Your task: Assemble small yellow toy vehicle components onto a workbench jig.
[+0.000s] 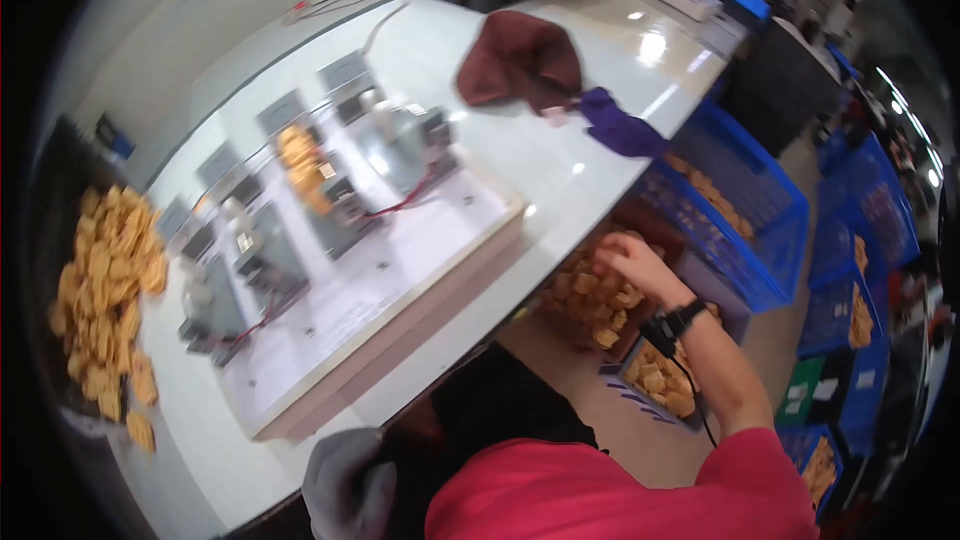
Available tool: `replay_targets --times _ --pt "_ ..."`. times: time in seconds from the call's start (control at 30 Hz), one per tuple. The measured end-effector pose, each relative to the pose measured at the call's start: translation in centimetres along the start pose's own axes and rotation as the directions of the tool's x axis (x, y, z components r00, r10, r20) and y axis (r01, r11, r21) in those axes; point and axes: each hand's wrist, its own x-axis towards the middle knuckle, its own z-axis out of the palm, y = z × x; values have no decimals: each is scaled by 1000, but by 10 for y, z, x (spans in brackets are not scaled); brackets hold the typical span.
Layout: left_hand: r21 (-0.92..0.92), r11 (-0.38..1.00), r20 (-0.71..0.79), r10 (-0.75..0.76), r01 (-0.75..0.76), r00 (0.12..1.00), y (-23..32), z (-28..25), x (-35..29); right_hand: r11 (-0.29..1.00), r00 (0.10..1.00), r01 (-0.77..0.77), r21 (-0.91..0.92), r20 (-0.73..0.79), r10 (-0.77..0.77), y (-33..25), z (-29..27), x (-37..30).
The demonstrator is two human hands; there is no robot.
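My left hand (345,480), in a grey glove, is low in the view beside the table's front edge; its fingers are partly hidden and blurred. My right hand (635,265) is bare, with a black strap and small device (672,327) on the wrist. It reaches down right of the table, over a bin of tan, chunky pieces (590,300). Its fingers are curled together, and what they hold, if anything, cannot be made out. On the white table stands a fixture board (420,250) with several grey clamp stations; one carries an orange-tan piece (303,165).
A heap of tan pieces (105,280) lies at the table's left end. A brown cloth (520,55) and a purple cloth (620,123) lie toward the far right. Blue crates (770,230) stand on the floor at right. Another box of pieces (660,380) sits below my right forearm.
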Motion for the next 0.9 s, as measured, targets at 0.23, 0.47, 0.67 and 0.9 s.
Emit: replay_targets --times 0.23,0.47,0.67,0.9 --pt "216 972 -497 26 94 867 -54 -5 -6 942 768 325 -80 603 -214 -164 84 -72" --pt "136 959 -594 -121 247 795 -97 1 -3 663 615 746 -70 455 -644 -227 185 -38" --pt "116 964 -598 -126 241 791 -103 6 -9 293 505 844 -449 483 -715 -227 185 -11" --pt "156 954 -591 -117 256 798 -105 7 -9 565 688 715 -411 271 -674 -210 159 2"
